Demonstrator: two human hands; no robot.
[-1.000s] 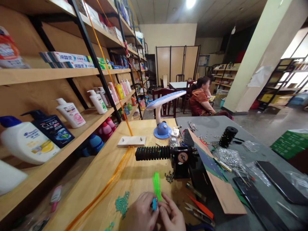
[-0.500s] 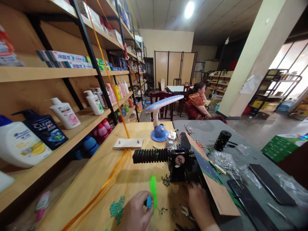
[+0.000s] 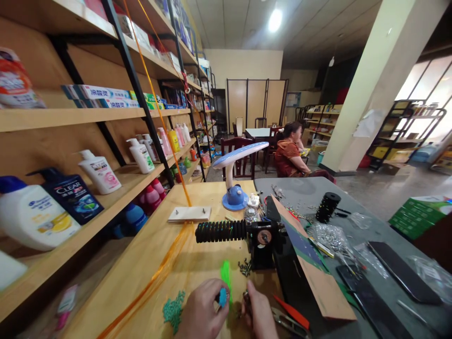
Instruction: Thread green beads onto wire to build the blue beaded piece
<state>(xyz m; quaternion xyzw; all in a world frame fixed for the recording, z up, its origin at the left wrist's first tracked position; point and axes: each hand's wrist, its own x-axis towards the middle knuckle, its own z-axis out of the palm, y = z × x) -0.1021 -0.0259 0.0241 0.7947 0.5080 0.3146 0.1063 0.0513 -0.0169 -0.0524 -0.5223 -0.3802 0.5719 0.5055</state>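
My left hand is closed with a small bright blue piece pinched between thumb and fingers; its exact kind I cannot make out. Right beside it, my right hand has its fingers curled round a small dark metal piece, too small to name. A bundle of neon green strands lies on the table just beyond the left hand. Left of that hand is a pile of small teal pieces. Pliers with red handles lie to the right of my right hand. Small metal parts are heaped ahead.
A black clamp-like device with a ridged black roller stands mid-table. Orange strands run past a white plate. Further back are a blue lamp and a seated person. A cardboard strip lies at right; shelves line the left.
My right hand has come from beside the black device leftward and nearer, next to my left hand, and now pinches a small metal piece. The red-handled pliers now show. The left hand keeps the blue piece.
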